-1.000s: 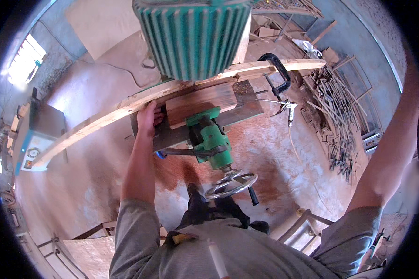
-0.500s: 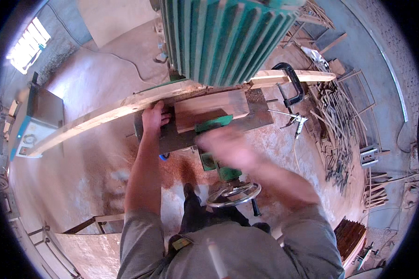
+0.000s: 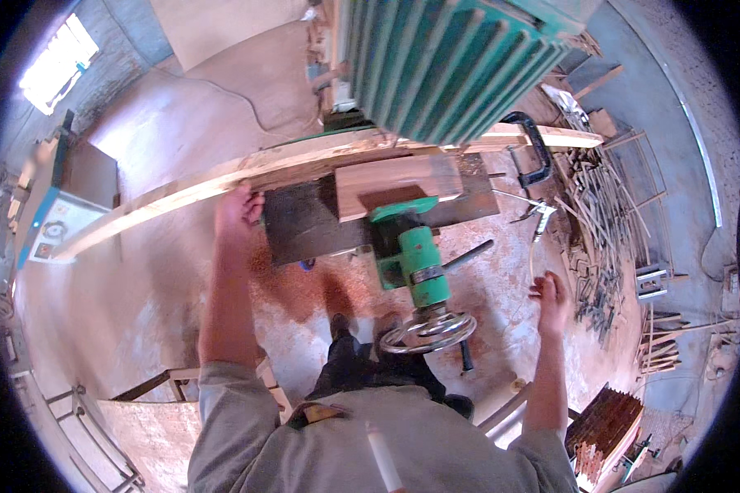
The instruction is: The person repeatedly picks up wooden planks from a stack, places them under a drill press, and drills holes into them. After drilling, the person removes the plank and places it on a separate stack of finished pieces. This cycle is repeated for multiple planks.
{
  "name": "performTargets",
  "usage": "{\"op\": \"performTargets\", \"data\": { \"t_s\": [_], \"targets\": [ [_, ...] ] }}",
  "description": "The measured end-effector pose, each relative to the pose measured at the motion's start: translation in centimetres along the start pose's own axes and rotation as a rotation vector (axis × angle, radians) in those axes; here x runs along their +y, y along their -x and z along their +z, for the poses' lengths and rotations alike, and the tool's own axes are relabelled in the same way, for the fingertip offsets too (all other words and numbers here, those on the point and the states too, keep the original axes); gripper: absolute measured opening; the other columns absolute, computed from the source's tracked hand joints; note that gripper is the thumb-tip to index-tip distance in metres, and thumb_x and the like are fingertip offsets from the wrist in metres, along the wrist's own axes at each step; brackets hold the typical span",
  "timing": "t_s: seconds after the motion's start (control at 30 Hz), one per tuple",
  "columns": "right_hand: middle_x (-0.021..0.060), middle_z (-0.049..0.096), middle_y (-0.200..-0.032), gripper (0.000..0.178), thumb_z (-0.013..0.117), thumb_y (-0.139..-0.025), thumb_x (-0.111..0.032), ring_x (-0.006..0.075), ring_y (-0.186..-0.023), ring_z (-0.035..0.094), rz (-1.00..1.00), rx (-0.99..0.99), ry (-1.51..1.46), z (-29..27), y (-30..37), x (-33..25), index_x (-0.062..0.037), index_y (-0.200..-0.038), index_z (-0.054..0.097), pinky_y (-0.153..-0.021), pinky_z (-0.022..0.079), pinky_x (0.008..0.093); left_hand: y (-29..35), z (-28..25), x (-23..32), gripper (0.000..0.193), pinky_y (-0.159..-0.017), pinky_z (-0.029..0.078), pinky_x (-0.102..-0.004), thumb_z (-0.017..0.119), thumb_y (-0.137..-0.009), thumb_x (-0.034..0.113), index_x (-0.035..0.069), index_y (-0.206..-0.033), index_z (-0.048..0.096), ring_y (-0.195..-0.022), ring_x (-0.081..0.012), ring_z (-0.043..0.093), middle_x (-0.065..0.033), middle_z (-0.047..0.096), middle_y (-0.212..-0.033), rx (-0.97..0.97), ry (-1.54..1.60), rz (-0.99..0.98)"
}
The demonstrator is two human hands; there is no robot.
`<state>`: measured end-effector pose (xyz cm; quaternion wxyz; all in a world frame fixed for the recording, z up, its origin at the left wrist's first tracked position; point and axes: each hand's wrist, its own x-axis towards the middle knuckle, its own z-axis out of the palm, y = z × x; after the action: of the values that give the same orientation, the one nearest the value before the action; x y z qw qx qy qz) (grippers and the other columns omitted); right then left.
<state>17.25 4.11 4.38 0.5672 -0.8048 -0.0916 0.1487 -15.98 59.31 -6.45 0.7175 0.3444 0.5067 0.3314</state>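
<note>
My left hand (image 3: 240,207) is at the near edge of a long pale wooden beam (image 3: 168,191), just left of a dark metal machine table (image 3: 304,223). Its fingers are loosely bent and apart, with nothing visible in them; whether they touch the beam I cannot tell. My right hand (image 3: 549,296) hangs free on the right, fingers slightly curled and apart. On the table lies a reddish-brown wooden block (image 3: 399,179), with a green clamp (image 3: 423,263) at its near side. The clamp's dark lever (image 3: 469,255) points right. Below it sits a shiny handwheel (image 3: 427,331).
A ribbed green motor housing (image 3: 452,70) hangs over the table. A black G-clamp (image 3: 537,156) grips the beam's right part. Close by hangs an air blow gun (image 3: 541,215). Wood offcuts (image 3: 596,238) are heaped at right; a blue-and-white machine cabinet (image 3: 66,218) stands left.
My right hand has left the green clamp and moved right and down. My left hand has slid left along the beam, past the table's corner. My view has shifted a little.
</note>
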Motion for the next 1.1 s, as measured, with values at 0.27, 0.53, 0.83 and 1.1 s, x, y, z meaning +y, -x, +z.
{"op": "performTargets", "data": {
  "t_s": [0.27, 0.53, 0.83, 1.1],
  "targets": [
    [0.0103, 0.065, -0.090, 0.037, 0.053, -0.095, -0.028, 0.0149, -0.070, 0.061, 0.038, 0.092, -0.028, -0.1, 5.9, -1.6, 0.0011, -0.118, 0.053, -0.062, 0.051, 0.0281, 5.0, -20.7, 11.3, 0.020, -0.058, 0.051, -0.0221, 0.054, -0.094, 0.020, 0.008, -0.110, 0.054, -0.072, -0.0148, 0.064, -0.0045, 0.064, -0.087, -0.062, 0.065, 0.469],
    [0.0160, 0.053, -0.122, 0.047, 0.071, -0.073, -0.007, 0.0315, -0.114, 0.051, -0.866, -0.253, 0.671, 11.1, 10.8, -17.6, -0.0024, -0.117, 0.055, -0.097, 0.041, 0.0398, 16.9, -17.3, 17.6, 0.039, -0.069, 0.056, -0.0271, 0.063, -0.088, 0.020, 0.009, -0.121, 0.048, -0.093, -0.0278, 0.065, -0.0177, 0.057, -0.116, -0.523, 0.107, 0.778],
    [0.0165, 0.060, -0.090, 0.024, 0.059, -0.076, -0.018, 0.0344, -0.087, 0.062, -0.924, -0.374, 0.760, 4.8, 17.4, -13.5, -0.0030, -0.094, 0.054, -0.067, 0.051, 0.0460, 27.4, -0.5, 7.9, 0.054, -0.088, 0.045, -0.0326, 0.049, -0.095, 0.030, 0.000, -0.138, 0.034, -0.109, -0.0244, 0.051, -0.0164, 0.045, -0.133, -0.714, -0.078, 0.778],
    [0.0193, 0.063, -0.080, 0.020, 0.056, -0.083, -0.019, 0.0392, -0.076, 0.063, 0.075, 0.234, 0.609, -27.6, 28.8, 5.9, -0.0063, -0.098, 0.053, -0.067, 0.049, 0.0486, 42.6, 16.9, -4.6, 0.027, -0.045, 0.033, -0.0197, 0.049, -0.092, 0.019, -0.003, -0.107, 0.045, -0.056, -0.0127, 0.043, -0.0220, 0.058, -0.103, -0.905, -0.206, 0.495]
  ]
}}
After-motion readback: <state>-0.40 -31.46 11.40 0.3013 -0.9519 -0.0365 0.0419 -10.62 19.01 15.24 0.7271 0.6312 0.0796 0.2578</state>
